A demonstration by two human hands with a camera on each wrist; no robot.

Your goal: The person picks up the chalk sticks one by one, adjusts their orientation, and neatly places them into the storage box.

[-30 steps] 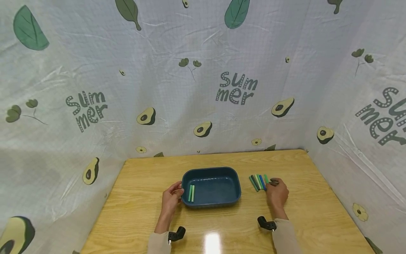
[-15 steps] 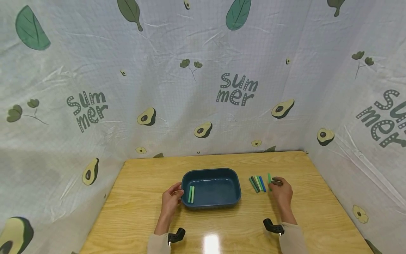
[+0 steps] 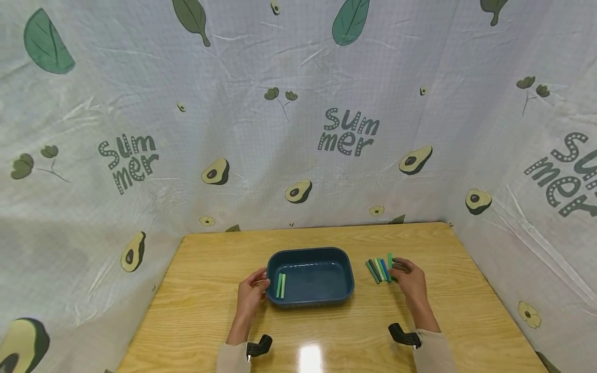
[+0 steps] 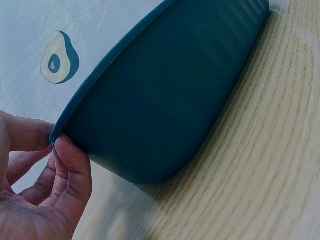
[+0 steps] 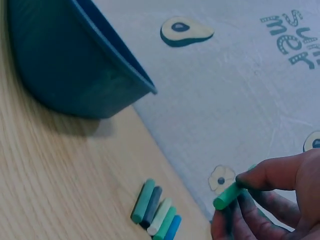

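In the head view my left hand [image 3: 249, 294] pinches the left rim of a dark blue rectangular tub [image 3: 322, 284]. The left wrist view shows the thumb and fingers on either side of that rim [image 4: 90, 82]. Two chalk sticks [image 3: 279, 286], green and pale green, lie inside at the tub's left end. My right hand [image 3: 410, 278] pinches a bright green chalk stick [image 5: 229, 196] between thumb and fingers, with dark dust on the fingertips. Just left of it, a row of several chalk sticks [image 5: 145, 200] in greens, pale yellow and blue lies on the table.
The wooden table [image 3: 210, 269] carries the tub at its middle and the chalk row to the tub's right. A white printed sheet [image 3: 252, 129] hangs behind the table and along both sides. Dark wrist cameras [image 3: 403, 335] sit on both forearms.
My right hand has drawn the green chalk stick out to the right of the row, then shifted slightly back left with it. The left hand and the tub stay put.
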